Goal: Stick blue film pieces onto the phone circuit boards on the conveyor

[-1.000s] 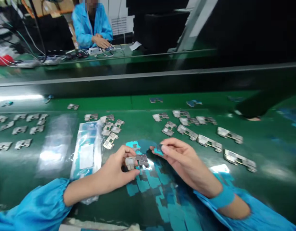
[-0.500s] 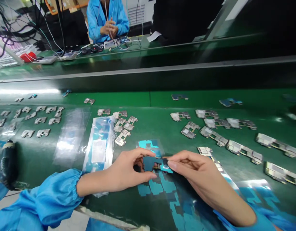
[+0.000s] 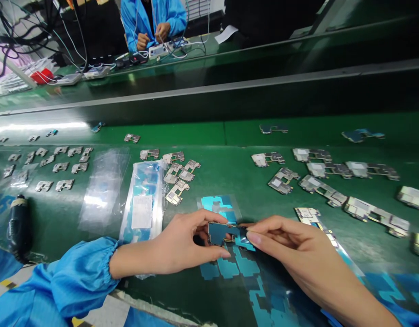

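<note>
Here, small board point(image 3: 222, 232) pinched between left hand point(image 3: 182, 243) and right hand point(image 3: 291, 247) — both grips touching it

Electronics assembly line: a green conveyor surface point(image 3: 230, 181) is carrying rows of small metal circuit boards point(image 3: 318, 187), sticker sheets point(image 3: 230, 265) are lying at 6 o'clock, and a blue-smocked co-worker point(image 3: 153, 18) is wiring devices at 12 o'clock.

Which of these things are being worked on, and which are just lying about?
In use:
left hand
right hand
small board
blue sticker
sticker sheet

Lying about:
metal boards
plastic bag
black tool
</note>
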### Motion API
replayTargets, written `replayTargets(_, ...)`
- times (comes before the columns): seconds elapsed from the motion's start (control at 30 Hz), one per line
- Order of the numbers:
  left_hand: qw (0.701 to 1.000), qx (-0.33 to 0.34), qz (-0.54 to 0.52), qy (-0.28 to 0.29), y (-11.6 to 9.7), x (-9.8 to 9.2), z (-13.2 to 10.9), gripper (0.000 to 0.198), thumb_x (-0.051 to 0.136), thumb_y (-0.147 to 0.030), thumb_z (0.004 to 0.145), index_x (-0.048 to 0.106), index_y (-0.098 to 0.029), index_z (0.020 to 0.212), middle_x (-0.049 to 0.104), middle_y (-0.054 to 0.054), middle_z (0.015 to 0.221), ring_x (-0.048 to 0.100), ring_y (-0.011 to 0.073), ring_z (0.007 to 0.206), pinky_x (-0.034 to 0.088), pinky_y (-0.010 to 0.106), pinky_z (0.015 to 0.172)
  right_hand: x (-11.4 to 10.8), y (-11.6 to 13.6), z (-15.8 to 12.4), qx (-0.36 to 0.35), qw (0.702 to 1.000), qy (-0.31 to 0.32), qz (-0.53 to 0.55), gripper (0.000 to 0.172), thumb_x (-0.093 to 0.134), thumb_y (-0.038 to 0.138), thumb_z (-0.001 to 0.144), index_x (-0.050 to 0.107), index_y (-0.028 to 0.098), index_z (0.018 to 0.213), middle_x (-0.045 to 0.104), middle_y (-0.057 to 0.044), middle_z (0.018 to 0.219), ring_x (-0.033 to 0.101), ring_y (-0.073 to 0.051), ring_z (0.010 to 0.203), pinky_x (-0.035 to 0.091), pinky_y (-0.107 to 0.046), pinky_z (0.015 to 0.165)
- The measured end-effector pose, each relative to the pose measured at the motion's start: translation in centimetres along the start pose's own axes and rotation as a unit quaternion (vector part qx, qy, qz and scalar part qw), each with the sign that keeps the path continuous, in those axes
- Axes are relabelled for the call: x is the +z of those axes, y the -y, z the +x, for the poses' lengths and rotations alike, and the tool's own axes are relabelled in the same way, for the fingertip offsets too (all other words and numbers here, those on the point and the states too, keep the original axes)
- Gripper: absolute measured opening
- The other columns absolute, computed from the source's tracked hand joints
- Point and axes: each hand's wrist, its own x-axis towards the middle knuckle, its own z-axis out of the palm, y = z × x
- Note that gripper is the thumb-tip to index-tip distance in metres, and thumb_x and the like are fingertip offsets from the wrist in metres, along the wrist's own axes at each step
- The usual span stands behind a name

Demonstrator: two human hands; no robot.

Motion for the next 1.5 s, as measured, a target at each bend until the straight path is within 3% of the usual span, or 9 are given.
replayTargets(0.23,1.000,0.002,-0.005,-0.003,-0.09,0.04,0.00,0.055,0.086,-0.040,0.073,0.068,-0.021,0.121,0.068,0.002,0.081,0.059,0.0170,0.069,0.052,0.032,0.067,-0.04,0.17,-0.07,0.013,1.000,-0.007,-0.023,0.034,0.086,0.059,0.071,0.082,0.025,0.075,0.080,-0.009,0.079,0.071,-0.023,0.068,0.057,-0.029,0.060)
replayTargets(0.57,1.000,0.000,-0.012,0.000,0.02,0.08,0.01,0.054,0.086,-0.038,0.073,0.069,-0.021,0.121,0.065,0.001,0.079,0.058,0.0168,0.071,0.050,0.032,0.067,0.20,0.45,-0.09,0.013,1.000,-0.004,-0.015,0.029,0.086,0.055,0.074,0.082,0.026,0.075,0.080,-0.009,0.084,0.072,-0.025,0.073,0.059,-0.031,0.066)
replayTargets(0.73,1.000,-0.013,-0.025,0.003,-0.06,0.03,-0.07,0.054,0.087,-0.038,0.073,0.068,-0.021,0.121,0.066,0.001,0.080,0.059,0.0170,0.072,0.050,0.032,0.068,-0.02,0.21,0.07,0.000,0.999,0.005,-0.034,0.032,0.084,0.057,0.074,0.081,0.026,0.076,0.078,-0.008,0.076,0.067,-0.022,0.063,0.056,-0.030,0.054)
replayTargets(1.5,1.000,-0.004,-0.017,-0.003,0.44,0.14,0.09,0.054,0.087,-0.040,0.074,0.068,-0.021,0.120,0.071,0.003,0.085,0.063,0.0170,0.072,0.055,0.034,0.072,0.06,0.09,0.34,0.002,1.000,0.017,-0.019,0.032,0.083,0.057,0.077,0.080,0.025,0.076,0.077,-0.008,0.077,0.070,-0.022,0.068,0.058,-0.031,0.061)
